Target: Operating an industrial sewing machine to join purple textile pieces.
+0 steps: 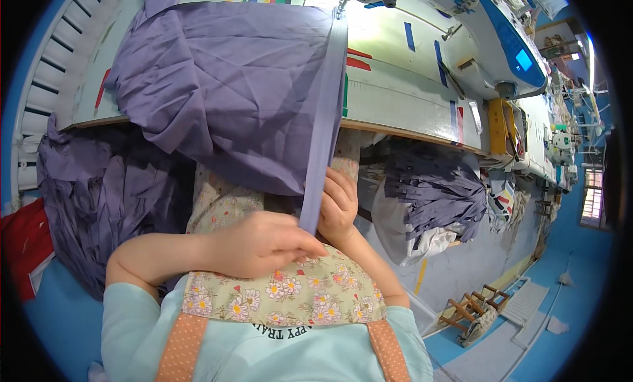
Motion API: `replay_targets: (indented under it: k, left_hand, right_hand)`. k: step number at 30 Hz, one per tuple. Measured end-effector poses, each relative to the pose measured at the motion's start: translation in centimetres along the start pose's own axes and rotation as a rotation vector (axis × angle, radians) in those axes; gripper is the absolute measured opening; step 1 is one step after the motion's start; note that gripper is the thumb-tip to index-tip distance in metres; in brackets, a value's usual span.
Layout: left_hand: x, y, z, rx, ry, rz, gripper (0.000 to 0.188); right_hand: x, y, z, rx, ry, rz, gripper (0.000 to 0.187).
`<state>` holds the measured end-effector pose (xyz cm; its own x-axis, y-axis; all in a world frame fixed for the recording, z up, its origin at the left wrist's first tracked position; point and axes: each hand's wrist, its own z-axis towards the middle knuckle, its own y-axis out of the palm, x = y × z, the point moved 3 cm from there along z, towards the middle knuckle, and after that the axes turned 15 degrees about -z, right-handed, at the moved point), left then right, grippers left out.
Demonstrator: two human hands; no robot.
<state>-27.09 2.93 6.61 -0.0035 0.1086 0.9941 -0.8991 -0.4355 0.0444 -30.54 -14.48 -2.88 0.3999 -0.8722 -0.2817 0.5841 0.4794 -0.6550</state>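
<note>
A large piece of purple fabric (244, 78) lies across the sewing machine table and hangs over its front edge. Along its right side runs a long folded purple strip (322, 118), stretched from the machine's presser foot (341, 7) down to my lap. My right hand (339, 204) has its fingers curled round the strip's right edge below the table edge. At the strip's lower end, my left hand (267, 242) is closed with its fingers together, pointing right. The strip's end goes out of sight at this hand, and its fingertips are partly hidden.
The white and blue sewing machine (491, 39) stands at the upper right. More purple fabric (99, 197) hangs at left, and a bundle of purple strips (438, 191) lies under the table at right. A yellow box (502, 126) sits at the table's edge. Wooden stools (471, 309) stand lower right.
</note>
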Motion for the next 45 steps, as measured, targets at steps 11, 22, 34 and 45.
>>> replay_targets:
  k: [11, 22, 34, 45]
  left_hand:
    - [-6.3, 1.8, 1.4, -0.120, -0.405, -0.392, 0.020]
    - [-2.9, -3.8, 1.9, -0.284, -0.226, 0.150, 0.032]
    - [2.2, -13.4, 0.6, 0.116, -0.162, 0.457, 0.014]
    - [-2.7, -14.1, 10.1, -0.040, 0.312, 0.881, 0.040]
  right_hand:
    - [-0.5, 0.0, -0.8, 0.155, -0.001, -0.120, 0.017]
    - [1.5, 0.4, 0.4, -0.116, -0.032, 0.111, 0.022]
    - [2.0, 1.1, -0.3, -0.190, 0.405, 0.322, 0.047]
    - [1.3, 0.0, 1.2, -0.282, 0.043, 0.074, 0.019]
